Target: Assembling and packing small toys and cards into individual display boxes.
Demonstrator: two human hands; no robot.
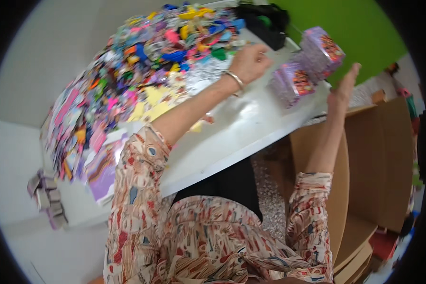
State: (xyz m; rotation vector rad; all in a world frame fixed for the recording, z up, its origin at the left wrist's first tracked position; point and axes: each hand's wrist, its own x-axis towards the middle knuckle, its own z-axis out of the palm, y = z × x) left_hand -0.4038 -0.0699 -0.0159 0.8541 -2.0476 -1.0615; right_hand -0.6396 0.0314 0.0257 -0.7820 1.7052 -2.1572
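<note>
My left hand, with a bangle at the wrist, is over the far part of the white table. Its fingers are curled closed and nothing shows in them. To its right stand clear-wrapped purple packages with bright printed fronts, a nearer purple package and a farther purple stack. On the packages' right side my right hand is held up, its fingers stretched out flat. It looks apart from the packages, though blur makes contact hard to judge.
A large heap of small colourful pieces covers the table's left and far side, with yellow sheets and silvery packets before it. A black bag lies at the back. An open cardboard box stands at right. Small boxes are far left.
</note>
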